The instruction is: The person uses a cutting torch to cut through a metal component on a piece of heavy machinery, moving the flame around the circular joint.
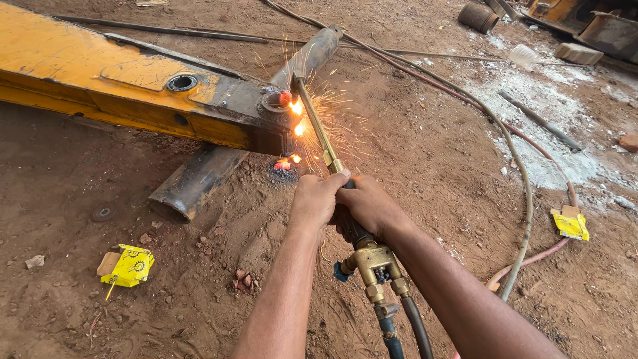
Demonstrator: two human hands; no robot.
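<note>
Left hand [318,198] and right hand [367,205] both clenched on cutting torch [332,163] handle at centre — rigid brass tube, likely hot near sparking tip; hoses [399,329] drag.

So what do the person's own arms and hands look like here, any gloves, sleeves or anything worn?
Both forearms come in bare from the bottom edge: no sleeves show in the picture. The left hand and the right hand wear no gloves, and no watch, ring or band shows on the wrists or fingers. No protective gear of any kind appears on either arm. The upper arms are out of view.
</note>
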